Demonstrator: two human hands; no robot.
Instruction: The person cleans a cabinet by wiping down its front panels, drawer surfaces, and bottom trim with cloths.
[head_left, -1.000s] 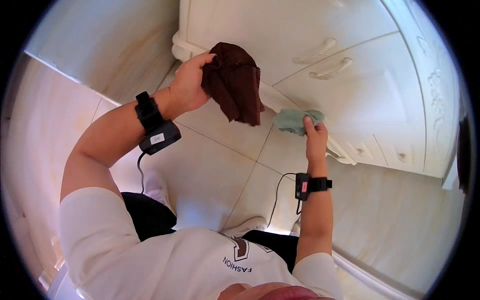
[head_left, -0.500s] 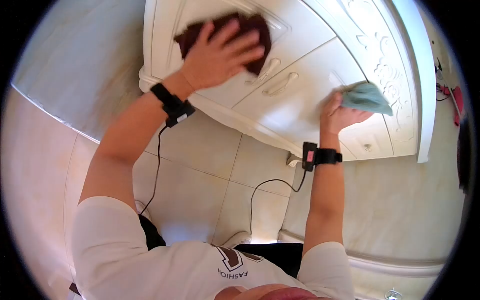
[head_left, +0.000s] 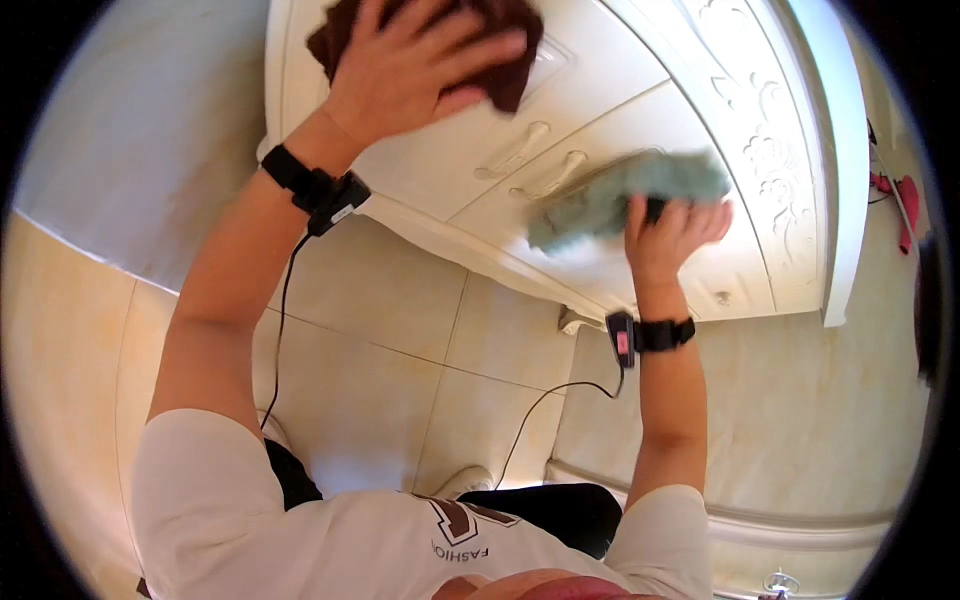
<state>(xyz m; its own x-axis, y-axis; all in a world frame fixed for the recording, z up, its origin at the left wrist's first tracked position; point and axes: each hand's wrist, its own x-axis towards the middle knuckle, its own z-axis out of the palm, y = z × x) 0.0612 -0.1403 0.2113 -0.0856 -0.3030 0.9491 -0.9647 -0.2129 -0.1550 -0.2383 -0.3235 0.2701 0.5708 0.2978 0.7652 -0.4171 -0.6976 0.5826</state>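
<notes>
A dark brown cloth [head_left: 510, 70] lies against the upper left front of a cream-white cabinet [head_left: 640, 115]. My left hand [head_left: 400, 75] is spread over this cloth, back towards me, fingers apart and flat. Farther right, my right hand [head_left: 675, 235] has its fingers curled on a pale green cloth [head_left: 610, 195], which is blurred and stretched out to the left across the drawer fronts. A small dark spot shows by the right fingers; I cannot make out what it is. Two curved handles, a left handle [head_left: 515, 152] and a right handle [head_left: 552, 177], sit between the hands.
Carved scrollwork [head_left: 770, 150] runs along the cabinet's right side, and a small knob [head_left: 724, 298] sits low on it. Black wristbands with cables [head_left: 285, 320] trail from both wrists. Tiled floor [head_left: 390, 330] lies below. A pink object [head_left: 908, 210] stands far right.
The green cloth has gone from bunched in my right hand to spread leftward over the drawer front. My left hand and the brown cloth have moved up and slightly left.
</notes>
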